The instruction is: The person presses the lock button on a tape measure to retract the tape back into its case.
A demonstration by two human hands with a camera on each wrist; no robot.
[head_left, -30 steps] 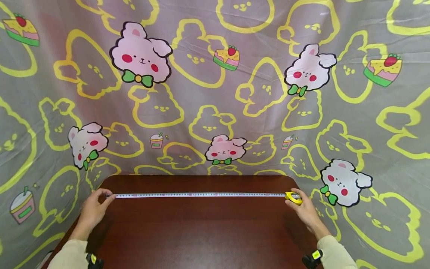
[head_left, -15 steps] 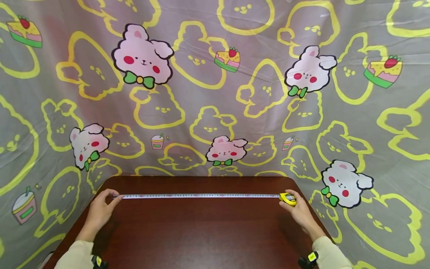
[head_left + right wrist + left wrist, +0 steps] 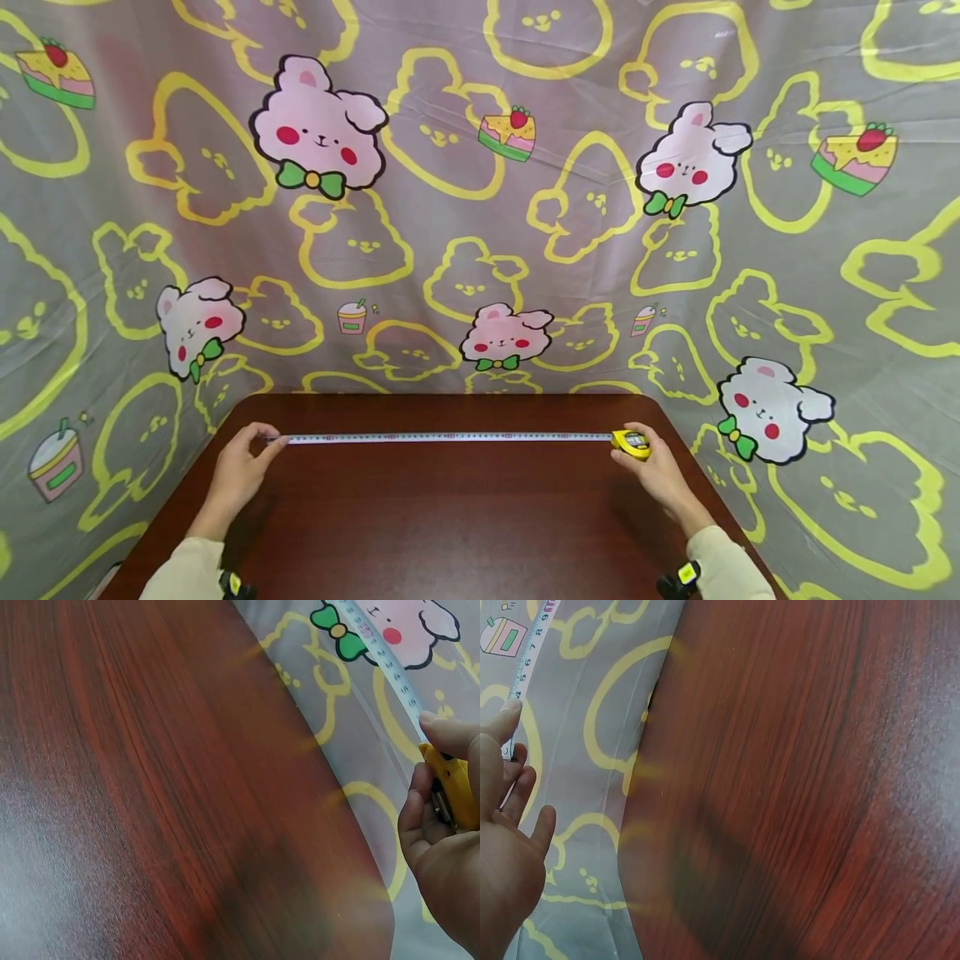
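Note:
A yellow tape measure (image 3: 631,444) sits in my right hand (image 3: 660,475), thumb and fingers gripping its case. Its white blade (image 3: 450,437) stretches level across the head view to my left hand (image 3: 240,471), which pinches the end between thumb and fingers. In the left wrist view the printed blade (image 3: 529,656) runs up from the thumb of my left hand (image 3: 510,847). The right wrist view has the blade (image 3: 390,667) leaving the yellow case (image 3: 457,784), part of which my right hand (image 3: 450,877) covers. Both hands are held above the table, and their shadows fall on it.
The dark red-brown table (image 3: 450,533) has rounded far corners. Behind it and at both sides hangs a grey curtain (image 3: 480,200) printed with rabbits, cakes and cups. A dark wrist device (image 3: 236,586) is worn at each sleeve.
Both hands have moved inward, the left to the right and the right to the left. The stretch of blade between them has become shorter. Both grips remain.

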